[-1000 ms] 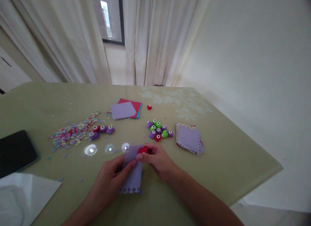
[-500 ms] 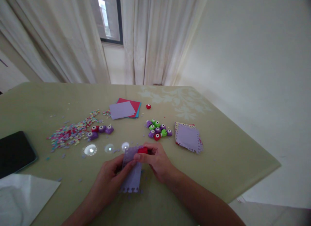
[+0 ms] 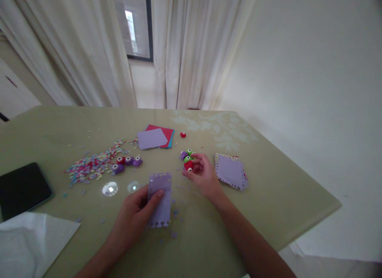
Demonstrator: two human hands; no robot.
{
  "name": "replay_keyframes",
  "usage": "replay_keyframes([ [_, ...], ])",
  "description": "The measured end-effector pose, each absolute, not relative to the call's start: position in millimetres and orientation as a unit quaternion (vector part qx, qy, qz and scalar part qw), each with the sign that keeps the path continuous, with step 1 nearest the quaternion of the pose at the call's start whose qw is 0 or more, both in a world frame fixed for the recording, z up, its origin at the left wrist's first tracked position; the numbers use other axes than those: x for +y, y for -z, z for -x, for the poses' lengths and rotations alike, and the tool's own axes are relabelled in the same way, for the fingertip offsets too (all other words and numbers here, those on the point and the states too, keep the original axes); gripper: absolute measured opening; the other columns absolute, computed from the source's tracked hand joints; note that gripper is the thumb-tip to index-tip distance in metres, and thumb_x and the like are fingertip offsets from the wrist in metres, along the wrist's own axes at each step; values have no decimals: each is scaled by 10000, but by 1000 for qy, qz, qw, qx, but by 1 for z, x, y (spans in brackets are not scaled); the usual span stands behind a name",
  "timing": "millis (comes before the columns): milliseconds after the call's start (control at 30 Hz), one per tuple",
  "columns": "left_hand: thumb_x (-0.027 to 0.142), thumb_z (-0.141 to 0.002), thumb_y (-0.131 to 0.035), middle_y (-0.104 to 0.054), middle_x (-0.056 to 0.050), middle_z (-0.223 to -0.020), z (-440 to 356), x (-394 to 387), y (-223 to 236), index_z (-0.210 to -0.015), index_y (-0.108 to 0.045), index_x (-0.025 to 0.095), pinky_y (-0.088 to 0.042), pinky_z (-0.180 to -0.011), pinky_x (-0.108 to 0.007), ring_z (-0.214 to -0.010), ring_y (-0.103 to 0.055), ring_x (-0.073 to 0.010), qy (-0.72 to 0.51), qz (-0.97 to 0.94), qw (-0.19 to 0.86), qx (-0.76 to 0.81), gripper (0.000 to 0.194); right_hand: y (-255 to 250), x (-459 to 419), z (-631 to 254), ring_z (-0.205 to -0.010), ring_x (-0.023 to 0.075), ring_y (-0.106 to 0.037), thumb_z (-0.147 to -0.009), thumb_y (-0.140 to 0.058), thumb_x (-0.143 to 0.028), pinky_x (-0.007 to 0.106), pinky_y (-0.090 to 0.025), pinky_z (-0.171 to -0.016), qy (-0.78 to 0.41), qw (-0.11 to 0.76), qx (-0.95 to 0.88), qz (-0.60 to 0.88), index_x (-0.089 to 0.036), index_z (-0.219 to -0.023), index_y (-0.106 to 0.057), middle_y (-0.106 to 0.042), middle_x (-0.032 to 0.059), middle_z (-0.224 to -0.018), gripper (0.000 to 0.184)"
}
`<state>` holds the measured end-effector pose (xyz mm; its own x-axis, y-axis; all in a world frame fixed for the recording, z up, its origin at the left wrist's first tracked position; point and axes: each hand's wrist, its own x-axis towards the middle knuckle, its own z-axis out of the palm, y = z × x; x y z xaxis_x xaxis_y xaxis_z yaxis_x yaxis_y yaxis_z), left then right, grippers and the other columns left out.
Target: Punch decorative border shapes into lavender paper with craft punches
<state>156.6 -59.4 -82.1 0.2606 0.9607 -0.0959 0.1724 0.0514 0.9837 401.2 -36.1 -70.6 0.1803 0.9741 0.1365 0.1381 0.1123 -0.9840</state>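
Note:
My left hand [image 3: 135,211] holds a lilac paper sheet [image 3: 160,195] with punched holes along its edges, thumb on top, just above the table. My right hand [image 3: 202,174] has reached right to a cluster of small green, purple and red craft punches [image 3: 187,154]. Its fingers are pinched on a red punch [image 3: 188,165] at the cluster's near side. A finished stack of lilac and red punched sheets [image 3: 231,172] lies just right of that hand.
Three more punches [image 3: 129,161] sit beside a spread of coloured paper confetti [image 3: 92,164]. A stack of unpunched coloured sheets [image 3: 155,138] and a lone red punch [image 3: 183,134] lie farther back. A black tablet [image 3: 22,188] and white cloth [image 3: 32,242] are at the left. The table edge [image 3: 310,222] runs along the right.
My right hand left the lilac sheet and carried the red punch right to the cluster. My left hand still holds the sheet, now lowered a little.

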Motion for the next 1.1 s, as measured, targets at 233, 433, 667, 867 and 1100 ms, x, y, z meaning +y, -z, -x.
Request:
replay_keyframes([
  [233,616,-933,-689,-518,48,-613,-163,-65,77,-773,-678,196,-348,-467,-226,-532,-500,-141,-375,-584,551,464,450,83,-21,-423,-1038,291,-702,-931,-704,-263,456,-554,-985,-80,435,-652,616,-192,-1123,-777,-750,136,-1112,217],
  [433,451,-1007,-631,-672,-6,-687,-167,-73,68,-808,-749,203,-422,-570,-267,-642,-572,-182,-425,-650,453,439,339,73,-12,-374,-1144,310,-651,-988,-692,-215,477,-509,-1047,-45,360,-756,545,-211,-1214,-761,-725,136,-1178,236],
  [667,403,-1033,-597,-756,-39,-749,-166,-81,67,-851,-773,205,-478,-638,-290,-669,-644,-202,-451,-686,415,392,322,65,42,-280,-1182,319,-644,-954,-814,-345,463,-495,-1078,-128,282,-785,536,-184,-1202,-739,-703,153,-1251,305],
  [867,436,-1028,-603,-744,-20,-739,-163,-79,66,-902,-781,200,-475,-619,-277,-668,-631,-199,-458,-656,425,424,321,72,60,-258,-992,265,-666,-774,-909,-134,400,-489,-952,-282,372,-708,529,-205,-854,-707,-710,23,-908,228],
  [1100,609,-988,-654,-716,-4,-761,-161,-74,66,-977,-745,202,-484,-540,-241,-650,-624,-185,-491,-539,495,473,417,66,-4,-327,-772,178,-667,-832,-831,-251,309,-518,-720,-401,419,-654,486,-203,-1121,-692,-733,7,-940,325],
])
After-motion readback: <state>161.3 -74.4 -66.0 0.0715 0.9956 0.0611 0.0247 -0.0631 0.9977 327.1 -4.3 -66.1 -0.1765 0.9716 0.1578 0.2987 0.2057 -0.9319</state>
